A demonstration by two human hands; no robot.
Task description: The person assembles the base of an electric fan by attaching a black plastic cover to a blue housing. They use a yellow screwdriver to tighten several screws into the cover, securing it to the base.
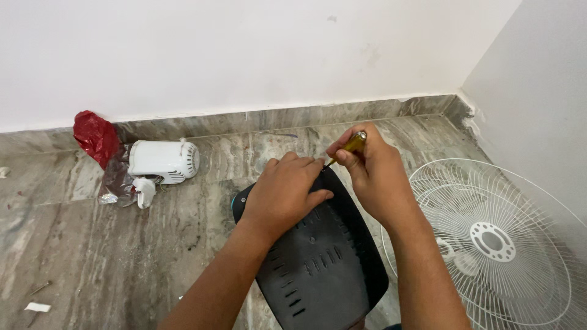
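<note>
Head view. A person is working on a grey marbled floor (92, 244) in the corner of a room, where two white walls are meeting.

The left hand (282, 194) is lying palm down on the upper end of a black plastic base plate (324, 263), its fingers (299, 168) spread flat and pressing on the plate rather than closing around anything. The plate is dark and rounded, with rows of short slots in it, and is sitting on the floor directly in front of the person, its near end running toward the bottom edge of the picture.

The right hand (374, 174) is gripping a screwdriver with a yellow handle (354, 143), fingers wrapped tight around the handle. The shaft is slanting down and left to the plate's upper edge, just beside the left hand's fingertips; the tip itself is too small to make out.

A white wire fan guard (489, 244) is lying flat on the floor just to the right of the plate, beside the right forearm.

Well apart to the left, a white fan motor housing (164, 160) is lying on its side near the skirting, with a red plastic bag (96, 135) and some clear wrapping touching it.

Small scraps are lying at the lower left of the floor.
</note>
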